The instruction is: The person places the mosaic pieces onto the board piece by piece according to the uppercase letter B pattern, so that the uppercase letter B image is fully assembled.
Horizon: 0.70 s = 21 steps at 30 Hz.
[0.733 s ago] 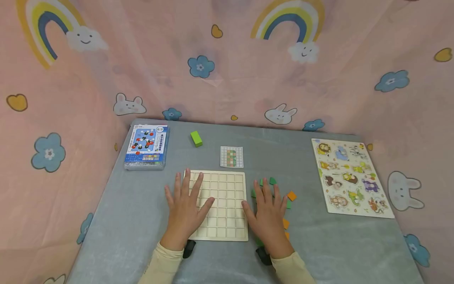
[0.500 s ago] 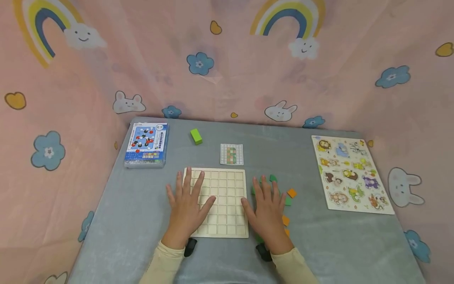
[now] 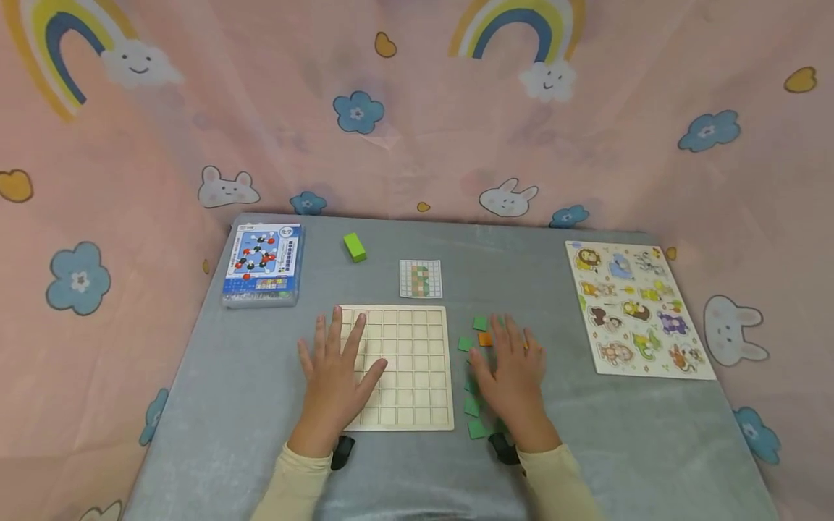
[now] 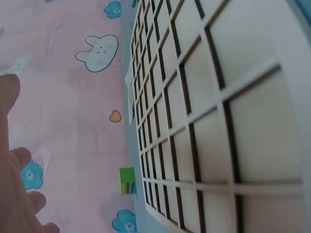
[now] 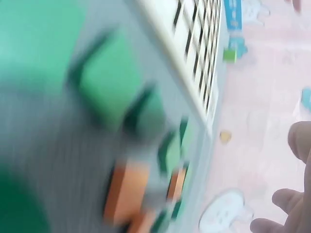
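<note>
A pale wooden grid board [image 3: 417, 376] lies flat in the middle of the table. My left hand [image 3: 334, 387] is over its left side with the fingers spread and nothing in them. My right hand [image 3: 515, 380] is held to the right of the board, fingers extended, over a loose group of green and orange tiles. One green tile [image 3: 478, 430] shows near my right wrist, and an orange tile [image 3: 485, 339] is by the fingertips. More tiles are hidden under the hand. In the right wrist view a thick orange tile [image 5: 127, 191] lies among green ones.
Behind the board lies a small printed grid card [image 3: 420, 279]. A bright green block [image 3: 355, 247] is to its left, and a blue boxed set [image 3: 262, 264] sits at the back left. An animal picture board [image 3: 638, 311] lies at the right. A pink patterned cloth [image 3: 417, 159] hangs behind.
My right hand has shifted to the right, uncovering green tiles along the board's right side. My left hand stays over the board. The head view has tilted slightly.
</note>
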### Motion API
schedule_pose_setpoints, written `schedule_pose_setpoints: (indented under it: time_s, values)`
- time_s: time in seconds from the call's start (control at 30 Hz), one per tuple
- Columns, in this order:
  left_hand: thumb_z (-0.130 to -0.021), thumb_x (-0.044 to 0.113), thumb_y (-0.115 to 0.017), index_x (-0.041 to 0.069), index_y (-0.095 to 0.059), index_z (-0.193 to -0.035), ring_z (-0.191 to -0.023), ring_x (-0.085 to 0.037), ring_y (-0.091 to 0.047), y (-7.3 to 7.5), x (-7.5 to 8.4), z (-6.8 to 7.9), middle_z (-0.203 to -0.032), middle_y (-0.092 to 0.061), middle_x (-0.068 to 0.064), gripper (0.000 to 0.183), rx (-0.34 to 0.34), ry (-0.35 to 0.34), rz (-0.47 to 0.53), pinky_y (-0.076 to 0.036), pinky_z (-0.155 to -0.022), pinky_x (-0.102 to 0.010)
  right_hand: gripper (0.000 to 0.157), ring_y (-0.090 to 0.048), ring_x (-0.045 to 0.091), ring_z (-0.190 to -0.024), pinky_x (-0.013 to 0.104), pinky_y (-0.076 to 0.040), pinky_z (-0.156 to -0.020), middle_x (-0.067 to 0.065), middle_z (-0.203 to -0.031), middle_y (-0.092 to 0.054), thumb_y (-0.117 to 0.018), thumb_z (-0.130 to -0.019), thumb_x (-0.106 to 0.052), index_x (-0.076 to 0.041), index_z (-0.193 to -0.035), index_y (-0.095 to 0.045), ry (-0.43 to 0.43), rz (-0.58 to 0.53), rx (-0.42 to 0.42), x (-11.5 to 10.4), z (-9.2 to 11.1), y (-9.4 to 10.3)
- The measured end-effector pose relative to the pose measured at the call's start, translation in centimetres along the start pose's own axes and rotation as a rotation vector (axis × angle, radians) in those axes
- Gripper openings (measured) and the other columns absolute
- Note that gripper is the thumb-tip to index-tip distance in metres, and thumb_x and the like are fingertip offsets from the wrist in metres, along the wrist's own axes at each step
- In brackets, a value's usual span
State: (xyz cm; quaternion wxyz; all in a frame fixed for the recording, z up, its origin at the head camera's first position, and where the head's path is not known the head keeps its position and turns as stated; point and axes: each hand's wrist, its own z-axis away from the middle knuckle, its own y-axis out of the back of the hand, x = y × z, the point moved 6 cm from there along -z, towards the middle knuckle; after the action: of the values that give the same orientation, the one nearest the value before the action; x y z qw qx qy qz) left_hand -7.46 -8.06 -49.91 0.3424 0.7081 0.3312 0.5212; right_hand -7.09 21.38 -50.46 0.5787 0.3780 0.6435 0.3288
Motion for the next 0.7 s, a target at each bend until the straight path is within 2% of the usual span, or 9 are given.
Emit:
schedule_pose_setpoints:
  time_s: [0.13,0.2,0.33,0.5,0.7]
  values:
    - [-0.098,0.050,-0.070,0.018,-0.036,-0.167,-0.158,-0.049,-0.009,0.4,-1.0,0.6,-0.175,-0.016,-0.019,0.083,-0.005,0.032,-0.013,0.000,-0.115,-0.079,0.068,-0.018,0.059,-0.150,0.078,-0.011,-0.115,0.028,-0.168,-0.028,-0.060,-0.108,-0.031,-0.001,-0.163,-0.036,-0.040,0.014,0.019,3.0,-0.5,1.5]
    - [-0.099,0.050,-0.069,0.017,-0.037,-0.167,-0.159,-0.049,-0.009,0.6,-1.6,1.1,-0.175,-0.017,-0.020,0.082,-0.013,0.048,-0.014,0.000,-0.116,-0.079,0.063,-0.021,0.059,-0.149,0.075,-0.015,-0.116,0.029,-0.166,-0.030,-0.061,-0.108,-0.029,0.000,-0.160,-0.041,-0.059,0.042,0.025,4.5,-0.7,2.2]
    - [-0.100,0.048,-0.069,0.014,-0.037,-0.166,-0.158,-0.050,-0.007,0.6,-2.9,2.3,-0.174,-0.017,-0.023,0.081,-0.046,0.078,-0.003,0.001,-0.116,-0.078,0.049,-0.037,0.056,-0.140,0.070,-0.026,-0.113,0.030,-0.156,-0.047,-0.067,-0.105,-0.021,0.001,-0.148,-0.058,-0.077,0.090,0.046,6.7,-1.1,3.0]
    - [-0.101,0.046,-0.070,0.011,-0.035,-0.166,-0.158,-0.051,-0.005,0.1,-4.4,4.5,-0.173,-0.015,-0.026,0.082,-0.116,0.102,0.011,0.000,-0.114,-0.079,0.030,-0.054,0.052,-0.121,0.066,-0.040,-0.103,0.027,-0.130,-0.067,-0.075,-0.100,-0.015,0.002,-0.124,-0.075,-0.061,0.089,0.064,7.9,-1.1,3.1]
    - [-0.103,0.048,-0.067,0.011,-0.032,-0.168,-0.159,-0.048,0.000,-0.4,-5.8,6.9,-0.174,-0.010,-0.026,0.083,-0.205,0.158,0.011,0.002,-0.115,-0.078,0.019,-0.060,0.048,-0.111,0.061,-0.045,-0.099,0.023,-0.117,-0.072,-0.079,-0.097,-0.012,0.001,-0.111,-0.080,-0.059,0.092,0.051,8.3,-0.9,2.4]
